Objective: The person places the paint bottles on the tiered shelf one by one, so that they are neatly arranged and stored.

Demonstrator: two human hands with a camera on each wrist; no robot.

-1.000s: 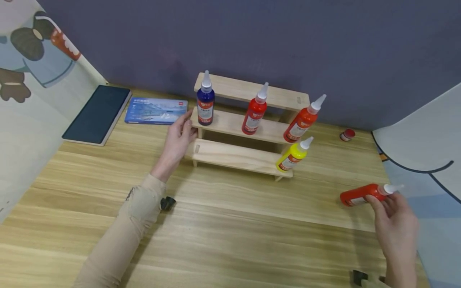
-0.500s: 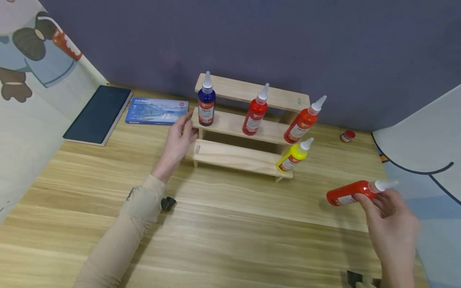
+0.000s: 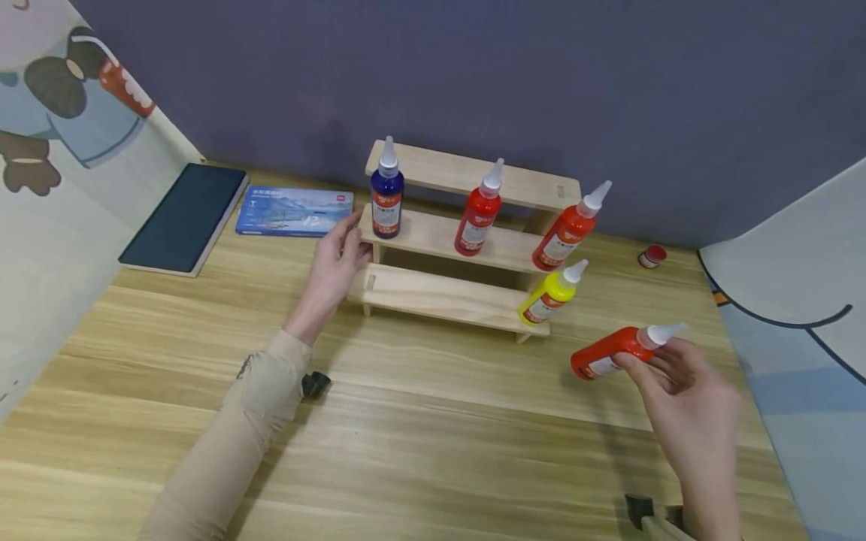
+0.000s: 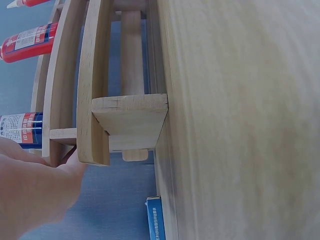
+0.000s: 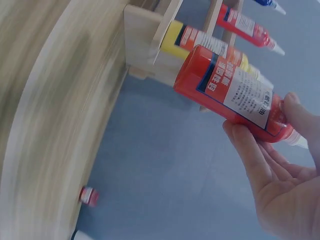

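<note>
My right hand point(image 3: 690, 406) pinches a red paint bottle point(image 3: 612, 353) near its neck, tilted and held above the table, white nozzle pointing right. At its left end, a three-tier wooden rack point(image 3: 446, 293) is gripped by my left hand point(image 3: 334, 263), thumb and fingers about the middle board. A blue paint bottle point(image 3: 387, 203), a red paint bottle point(image 3: 477, 222) and an orange-red paint bottle point(image 3: 564, 237) stand along that middle board. On the right end of the lowest board stands a yellow paint bottle point(image 3: 546, 298). In the right wrist view the held bottle point(image 5: 235, 95) partly covers the yellow one.
A dark notebook point(image 3: 184, 218) and a blue flat box point(image 3: 295, 210) lie on the table left of the rack. Near the back right sits a small red-lidded jar point(image 3: 652, 256). A dark panel point(image 3: 473, 75) rises behind the rack.
My right hand has carried the red bottle leftward and slightly away from me, closer to the rack. The left hand and the rack have stayed in place.
</note>
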